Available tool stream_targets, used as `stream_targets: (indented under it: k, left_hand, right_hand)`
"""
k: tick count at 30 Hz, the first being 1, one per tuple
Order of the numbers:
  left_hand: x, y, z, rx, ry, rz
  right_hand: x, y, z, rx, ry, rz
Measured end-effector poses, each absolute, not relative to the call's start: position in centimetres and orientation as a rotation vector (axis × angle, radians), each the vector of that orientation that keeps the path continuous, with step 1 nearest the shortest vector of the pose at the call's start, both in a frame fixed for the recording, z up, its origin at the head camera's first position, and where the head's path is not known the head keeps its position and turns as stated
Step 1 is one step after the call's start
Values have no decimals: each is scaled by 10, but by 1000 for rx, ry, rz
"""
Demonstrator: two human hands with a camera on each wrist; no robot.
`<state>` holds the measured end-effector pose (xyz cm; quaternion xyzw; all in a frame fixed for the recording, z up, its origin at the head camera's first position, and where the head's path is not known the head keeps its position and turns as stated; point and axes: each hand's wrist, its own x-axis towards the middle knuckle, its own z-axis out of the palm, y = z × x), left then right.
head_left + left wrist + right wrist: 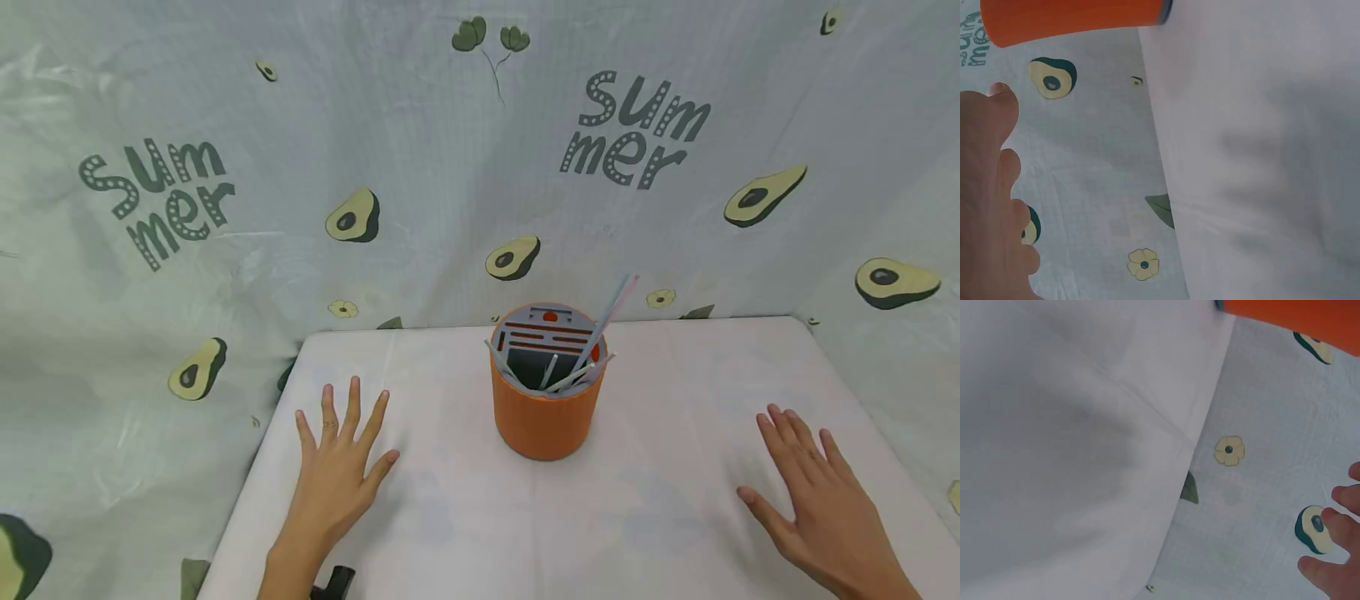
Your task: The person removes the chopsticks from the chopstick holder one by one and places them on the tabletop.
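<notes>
Head view, empty left hand fanned wide, empty right hand outstretched, orange container between

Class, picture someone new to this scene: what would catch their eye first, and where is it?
The bright orange container stands out most, upright near the far edge of the white table, thin sticks poking from its top. Next come the left hand and right hand, fingers extended, on either side. Behind, avocado prints dot the pale backdrop.
</notes>
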<state>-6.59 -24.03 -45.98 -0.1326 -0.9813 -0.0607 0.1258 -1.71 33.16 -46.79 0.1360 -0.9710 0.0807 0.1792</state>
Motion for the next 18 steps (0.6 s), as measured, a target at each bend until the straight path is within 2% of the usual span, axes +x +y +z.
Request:
stream_targets:
  k: [7, 18]
  left_hand:
    - [-73, -211, -449, -492, -2608, -263]
    - [-90, -164, -431, -512, -2234, -710]
  right_hand:
    - [-30, 323, -466, 437, -2386, 425]
    - [-47, 288, -455, 380, -2184, 841]
